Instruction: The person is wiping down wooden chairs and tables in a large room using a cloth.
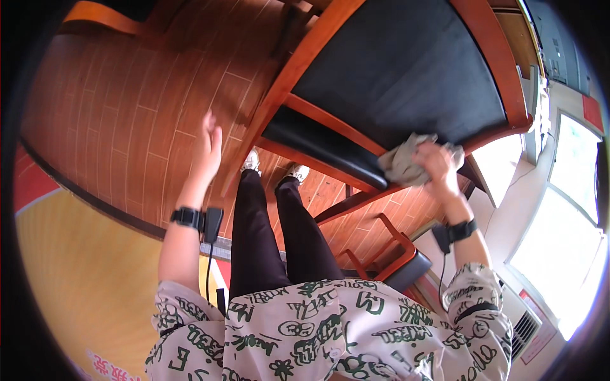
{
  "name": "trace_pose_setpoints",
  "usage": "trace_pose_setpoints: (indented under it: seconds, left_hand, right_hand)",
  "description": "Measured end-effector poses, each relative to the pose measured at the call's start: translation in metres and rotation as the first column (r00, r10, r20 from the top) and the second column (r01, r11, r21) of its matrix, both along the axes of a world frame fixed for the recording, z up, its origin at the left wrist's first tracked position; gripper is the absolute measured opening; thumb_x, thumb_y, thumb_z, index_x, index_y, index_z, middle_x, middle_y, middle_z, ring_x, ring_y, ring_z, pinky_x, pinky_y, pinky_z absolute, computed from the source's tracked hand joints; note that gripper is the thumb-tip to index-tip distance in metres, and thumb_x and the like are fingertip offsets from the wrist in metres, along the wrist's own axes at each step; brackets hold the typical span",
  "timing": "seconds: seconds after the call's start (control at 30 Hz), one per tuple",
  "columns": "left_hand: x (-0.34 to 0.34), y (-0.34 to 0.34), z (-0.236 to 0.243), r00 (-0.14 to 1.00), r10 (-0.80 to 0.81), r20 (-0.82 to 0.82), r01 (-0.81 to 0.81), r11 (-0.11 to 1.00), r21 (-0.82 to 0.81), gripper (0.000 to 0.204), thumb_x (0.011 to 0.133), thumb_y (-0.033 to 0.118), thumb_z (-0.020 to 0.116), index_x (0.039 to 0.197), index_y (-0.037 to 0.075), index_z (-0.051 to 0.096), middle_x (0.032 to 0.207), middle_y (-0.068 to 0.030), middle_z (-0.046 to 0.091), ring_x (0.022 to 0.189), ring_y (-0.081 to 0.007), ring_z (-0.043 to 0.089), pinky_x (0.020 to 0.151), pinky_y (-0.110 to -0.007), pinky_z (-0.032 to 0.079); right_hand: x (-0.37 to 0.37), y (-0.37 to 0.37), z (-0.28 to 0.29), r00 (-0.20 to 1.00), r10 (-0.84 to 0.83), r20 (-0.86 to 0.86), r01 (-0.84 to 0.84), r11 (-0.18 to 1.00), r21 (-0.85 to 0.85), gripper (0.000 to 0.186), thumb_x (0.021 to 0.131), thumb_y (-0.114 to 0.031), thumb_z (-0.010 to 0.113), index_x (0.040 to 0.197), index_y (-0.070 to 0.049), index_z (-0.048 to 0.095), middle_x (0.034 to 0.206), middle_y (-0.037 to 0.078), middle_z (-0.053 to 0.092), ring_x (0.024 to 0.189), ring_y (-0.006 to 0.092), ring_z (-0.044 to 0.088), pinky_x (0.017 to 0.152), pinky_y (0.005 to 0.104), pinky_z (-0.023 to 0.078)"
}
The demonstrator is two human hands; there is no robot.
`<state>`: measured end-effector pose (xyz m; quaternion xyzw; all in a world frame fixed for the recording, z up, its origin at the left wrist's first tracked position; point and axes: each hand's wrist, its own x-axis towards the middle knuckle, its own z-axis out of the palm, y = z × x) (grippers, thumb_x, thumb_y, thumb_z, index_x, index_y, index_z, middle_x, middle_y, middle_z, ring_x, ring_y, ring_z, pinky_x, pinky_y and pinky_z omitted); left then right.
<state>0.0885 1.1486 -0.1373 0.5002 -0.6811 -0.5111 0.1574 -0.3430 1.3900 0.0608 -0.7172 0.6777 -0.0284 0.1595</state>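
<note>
A crumpled grey cloth [405,164] is bunched under my right hand [437,164], whose fingers are wrapped round it. It presses against the wooden frame of a chair, near the right end of the black padded seat [330,145]. Behind that rises the chair's large black backrest [400,70], set in an orange-brown wooden frame. To the left my left hand [207,143] hangs in the air over the floor, apart from the chair, fingers stretched out and holding nothing.
Brown wood-look tiles [127,114] cover the floor. A second chair [406,267] with a dark seat stands at lower right, and part of another wooden piece [101,18] shows at top left. My shoes [297,171] are close to the chair. Bright windows [559,222] line the right.
</note>
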Motion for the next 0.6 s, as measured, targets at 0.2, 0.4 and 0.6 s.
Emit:
trace_pose_setpoints:
  seconds: [0.2, 0.4, 0.6]
  left_hand:
    - [0.004, 0.098, 0.069, 0.947, -0.151, -0.282, 0.264, 0.866, 0.424, 0.083, 0.073, 0.059, 0.067, 0.13, 0.004, 0.04, 0.127, -0.0132, 0.05, 0.117, -0.0253, 0.05, 0.093, -0.034, 0.042]
    - [-0.018, 0.122, 0.08, 0.925, 0.232, -0.301, -0.042, 0.849, 0.526, 0.082, 0.07, 0.03, 0.078, 0.133, 0.002, 0.034, 0.125, -0.0111, 0.048, 0.117, -0.0208, 0.047, 0.099, -0.036, 0.037]
    - [-0.046, 0.03, 0.084, 0.905, 0.222, -0.363, -0.141, 0.961, 0.238, 0.068, 0.073, 0.01, 0.075, 0.129, 0.002, 0.037, 0.121, -0.0116, 0.051, 0.112, -0.0213, 0.052, 0.096, -0.035, 0.042]
  right_hand:
    - [0.149, 0.003, -0.067, 0.87, -0.103, 0.483, 0.063, 0.993, 0.099, 0.066, 0.046, -0.004, 0.072, 0.111, -0.008, 0.058, 0.112, 0.012, 0.056, 0.108, 0.0323, 0.051, 0.088, 0.0442, 0.044]
    - [0.232, -0.063, -0.083, 0.503, -0.271, 0.821, 0.259, 0.953, 0.156, 0.068, 0.065, -0.004, 0.069, 0.127, -0.001, 0.042, 0.129, 0.02, 0.044, 0.119, 0.0384, 0.044, 0.099, 0.0405, 0.039]
    - [0.147, -0.043, -0.062, 0.821, -0.256, 0.51, 0.383, 0.91, -0.16, 0.05, 0.065, 0.005, 0.061, 0.113, -0.004, 0.053, 0.12, 0.017, 0.052, 0.109, 0.0347, 0.051, 0.092, 0.0418, 0.043]
